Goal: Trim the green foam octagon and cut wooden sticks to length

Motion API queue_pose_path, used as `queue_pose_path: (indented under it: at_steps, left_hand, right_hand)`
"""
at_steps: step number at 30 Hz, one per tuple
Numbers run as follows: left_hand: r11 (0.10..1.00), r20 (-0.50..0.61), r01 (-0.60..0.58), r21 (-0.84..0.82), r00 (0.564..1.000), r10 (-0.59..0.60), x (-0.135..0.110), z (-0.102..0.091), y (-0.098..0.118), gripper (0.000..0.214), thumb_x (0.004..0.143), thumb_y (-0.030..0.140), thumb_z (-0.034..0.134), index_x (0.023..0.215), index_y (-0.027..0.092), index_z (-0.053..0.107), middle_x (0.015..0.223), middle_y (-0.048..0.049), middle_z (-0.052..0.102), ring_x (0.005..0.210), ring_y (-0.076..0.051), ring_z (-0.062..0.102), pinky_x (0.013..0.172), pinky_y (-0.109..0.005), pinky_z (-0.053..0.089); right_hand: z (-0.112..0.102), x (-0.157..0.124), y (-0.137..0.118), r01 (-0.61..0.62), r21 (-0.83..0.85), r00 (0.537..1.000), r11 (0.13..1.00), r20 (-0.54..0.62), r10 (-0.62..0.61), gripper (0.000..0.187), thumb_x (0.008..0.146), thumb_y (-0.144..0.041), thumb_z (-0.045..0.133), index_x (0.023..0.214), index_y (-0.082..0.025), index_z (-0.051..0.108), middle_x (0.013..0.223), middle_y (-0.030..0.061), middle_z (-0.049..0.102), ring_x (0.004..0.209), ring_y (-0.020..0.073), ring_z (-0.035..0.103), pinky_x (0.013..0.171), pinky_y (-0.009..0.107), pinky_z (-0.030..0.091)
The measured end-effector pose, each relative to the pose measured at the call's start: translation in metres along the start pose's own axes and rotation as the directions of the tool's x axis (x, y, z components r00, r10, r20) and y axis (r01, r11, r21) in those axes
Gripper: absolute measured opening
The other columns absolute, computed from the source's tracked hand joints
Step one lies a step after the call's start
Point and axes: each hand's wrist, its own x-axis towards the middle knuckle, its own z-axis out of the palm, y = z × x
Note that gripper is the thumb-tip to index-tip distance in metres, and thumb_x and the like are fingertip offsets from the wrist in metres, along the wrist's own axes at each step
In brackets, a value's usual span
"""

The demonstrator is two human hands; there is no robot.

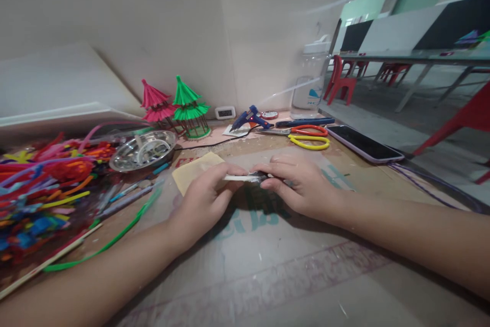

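Note:
Above the middle of the work surface, my left hand [212,189] is closed on a thin white strip [242,178], pinched between thumb and fingers. My right hand [300,181] pinches a small dark piece [262,175] at the strip's right end. Blur and fingers hide whether strip and dark piece are joined, and the dark piece's kind is unclear. A yellow paper square [193,170] lies flat beside and partly behind my left hand. Beyond my hands rest scissors [306,135] with one red and one yellow handle, and a blue glue gun [250,118].
Left are a heap of colourful pipe cleaners [46,179] and a metal dish [143,151]. Pink [155,100] and green [190,105] pagoda models stand at the back, near a small digital clock [225,112]. Right are a water bottle [308,82] and a phone [363,143] with a cable.

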Motion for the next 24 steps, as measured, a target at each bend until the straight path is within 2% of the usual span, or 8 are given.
queue_pose_path:
  at_steps: [4,9,14,20,24]
  left_hand:
    - [1.000,-0.005,-0.005,-0.005,1.000,0.005,-0.0007,0.0003,-0.0009,0.026,0.085,0.005,0.049,0.100,0.022,0.062,0.098,-0.0007,0.069,0.093,-0.015,0.064,0.083,-0.027,0.049]
    - [1.000,-0.003,-0.001,-0.005,1.000,0.001,-0.0014,0.0005,-0.0022,0.026,0.085,0.005,0.050,0.100,0.023,0.062,0.099,0.0005,0.069,0.093,-0.015,0.064,0.083,-0.026,0.049]
    - [1.000,0.011,-0.005,0.004,1.000,0.005,0.0000,0.0001,-0.0022,0.027,0.086,0.004,0.050,0.101,0.023,0.062,0.100,0.0010,0.068,0.094,-0.014,0.063,0.084,-0.025,0.049]
    - [1.000,-0.008,-0.015,0.009,1.000,0.015,0.0007,-0.0014,-0.0002,0.027,0.086,0.003,0.051,0.101,0.023,0.061,0.099,0.0023,0.068,0.093,-0.012,0.063,0.084,-0.022,0.048]
    - [1.000,-0.001,-0.007,0.015,1.000,0.007,0.0000,-0.0008,-0.0005,0.026,0.087,0.004,0.050,0.102,0.022,0.061,0.099,0.0018,0.068,0.093,-0.012,0.063,0.084,-0.022,0.048]
  right_hand:
    - [-0.0010,0.0005,-0.0009,0.007,-0.016,1.000,1.000,0.023,-0.006,0.031,0.098,-0.032,0.045,0.110,-0.014,0.067,0.078,0.0055,0.064,0.072,0.0170,0.055,0.066,0.029,0.040]
    - [-0.0013,0.0008,-0.0007,-0.004,0.005,0.999,1.000,0.038,0.004,0.030,0.099,-0.031,0.045,0.110,-0.015,0.067,0.079,0.0047,0.064,0.072,0.0162,0.055,0.066,0.028,0.040]
    - [-0.0004,0.0003,0.0004,0.009,0.019,1.000,1.000,0.006,-0.009,0.028,0.098,-0.029,0.046,0.107,-0.015,0.069,0.077,0.0047,0.065,0.071,0.0158,0.055,0.065,0.027,0.040]
    - [0.0005,0.0000,0.0030,-0.045,0.071,0.998,0.996,-0.030,0.047,0.028,0.097,-0.034,0.048,0.109,-0.017,0.067,0.078,0.0042,0.065,0.074,0.0174,0.057,0.069,0.030,0.043]
    - [0.0012,-0.0002,0.0033,-0.030,0.069,0.999,0.997,-0.019,0.032,0.028,0.096,-0.033,0.050,0.110,-0.015,0.067,0.078,0.0046,0.065,0.073,0.0174,0.056,0.068,0.030,0.043]
